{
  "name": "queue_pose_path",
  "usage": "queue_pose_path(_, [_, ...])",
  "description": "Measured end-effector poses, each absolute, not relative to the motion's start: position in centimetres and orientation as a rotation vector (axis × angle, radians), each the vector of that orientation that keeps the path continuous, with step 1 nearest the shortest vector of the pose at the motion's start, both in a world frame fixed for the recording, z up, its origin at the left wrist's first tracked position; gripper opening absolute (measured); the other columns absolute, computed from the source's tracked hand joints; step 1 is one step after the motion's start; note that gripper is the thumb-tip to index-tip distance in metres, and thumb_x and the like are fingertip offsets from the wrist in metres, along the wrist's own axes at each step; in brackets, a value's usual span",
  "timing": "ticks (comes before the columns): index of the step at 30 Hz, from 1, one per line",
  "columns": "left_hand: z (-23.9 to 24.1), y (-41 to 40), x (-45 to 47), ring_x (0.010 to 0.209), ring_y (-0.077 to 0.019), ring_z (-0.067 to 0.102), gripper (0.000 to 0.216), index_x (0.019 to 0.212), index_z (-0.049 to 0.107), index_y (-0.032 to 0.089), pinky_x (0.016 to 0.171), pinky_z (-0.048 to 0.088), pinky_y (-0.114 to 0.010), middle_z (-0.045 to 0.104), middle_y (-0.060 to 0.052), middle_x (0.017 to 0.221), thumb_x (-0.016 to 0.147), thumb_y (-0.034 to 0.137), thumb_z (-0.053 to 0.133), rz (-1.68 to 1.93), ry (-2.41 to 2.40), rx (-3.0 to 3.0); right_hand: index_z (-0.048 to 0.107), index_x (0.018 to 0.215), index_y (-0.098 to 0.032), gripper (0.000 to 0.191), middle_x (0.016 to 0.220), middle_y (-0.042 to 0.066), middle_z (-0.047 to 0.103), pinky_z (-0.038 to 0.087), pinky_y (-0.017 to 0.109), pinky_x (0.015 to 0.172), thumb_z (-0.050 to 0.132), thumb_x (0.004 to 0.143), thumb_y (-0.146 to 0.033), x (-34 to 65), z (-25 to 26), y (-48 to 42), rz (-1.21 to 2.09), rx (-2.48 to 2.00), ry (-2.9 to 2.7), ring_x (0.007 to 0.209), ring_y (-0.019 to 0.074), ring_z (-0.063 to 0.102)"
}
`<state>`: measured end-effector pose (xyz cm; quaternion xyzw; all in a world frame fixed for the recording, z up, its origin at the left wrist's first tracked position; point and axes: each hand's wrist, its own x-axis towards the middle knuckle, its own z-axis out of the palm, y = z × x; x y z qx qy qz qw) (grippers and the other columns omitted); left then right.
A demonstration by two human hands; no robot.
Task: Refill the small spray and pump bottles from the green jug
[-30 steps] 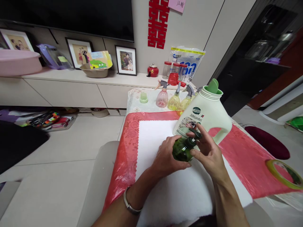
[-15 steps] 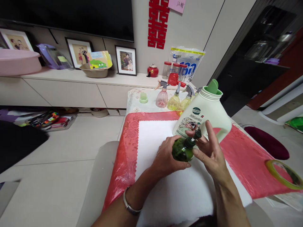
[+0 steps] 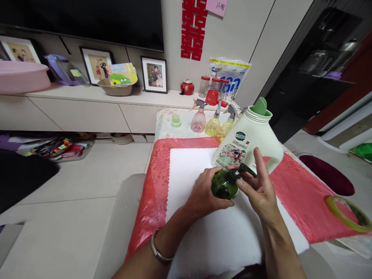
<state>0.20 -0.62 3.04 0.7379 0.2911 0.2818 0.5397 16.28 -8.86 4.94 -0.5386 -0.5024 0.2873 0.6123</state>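
My left hand (image 3: 203,190) is wrapped around a dark green pump bottle (image 3: 223,188), which is tilted toward the right above the white cloth. At its top is a black pump head (image 3: 236,174) with the nozzle pointing right. My right hand (image 3: 260,190) grips the pump's collar between thumb and fingers, with the index finger raised; some fingertips are hidden behind the pump. Just beyond the hands stands a large pale green detergent jug (image 3: 250,139), uncapped, with a green piece (image 3: 260,105) sticking up in its mouth.
Several spray bottles (image 3: 213,126) and a light green cap (image 3: 176,120) stand at the table's far end. A white cloth (image 3: 186,166) lies over the red table cover (image 3: 158,166). A roll of yellow tape (image 3: 347,213) is at the right edge. Behind is a low cabinet (image 3: 95,112).
The pump head has turned, so its nozzle swings from pointing up and away to pointing right. My right fingers have shifted slightly around the collar. My left hand keeps its hold.
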Motion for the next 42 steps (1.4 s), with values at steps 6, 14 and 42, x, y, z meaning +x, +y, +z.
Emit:
queue_pose_path(6, [2.9,-0.6,0.2,0.122,-0.0347,0.056,0.094,0.134,0.052,0.026,0.106,0.045,-0.054,0.059,-0.010,0.131,0.050,0.028,0.094,0.653,0.695,1.761,0.004,0.163,-0.035,0.112,0.116,0.007,0.064,0.051,0.046,0.104,0.081,0.082,-0.041,16.5,5.0,-8.6,0.565,-1.233,-1.253,0.114,0.0230,0.061])
queue_pose_path(14, [3.0,-0.7,0.3,0.121,-0.0346,0.057,0.092,0.133,0.053,0.027,0.106,0.046,-0.054,0.060,-0.009,0.130,0.050,0.027,0.093,0.653,0.671,1.778,0.015,0.162,-0.037,0.098,0.106,0.003,0.065,0.055,0.038,0.095,0.077,0.086,-0.032,16.1,5.2,-8.8,0.655,-1.213,-1.175,0.106,0.0205,0.064])
queue_pose_path(42, [2.7,-0.7,0.0,0.126,-0.0330,0.057,0.095,0.135,0.050,0.027,0.108,0.046,-0.050,0.060,-0.008,0.134,0.050,0.013,0.089,0.614,0.525,1.713,0.058,0.142,-0.033,0.068,0.131,0.002,0.061,0.053,0.033,0.092,0.082,0.079,-0.036,15.2,6.6,-10.3,0.456,-1.507,-1.200,0.098,0.0181,0.061])
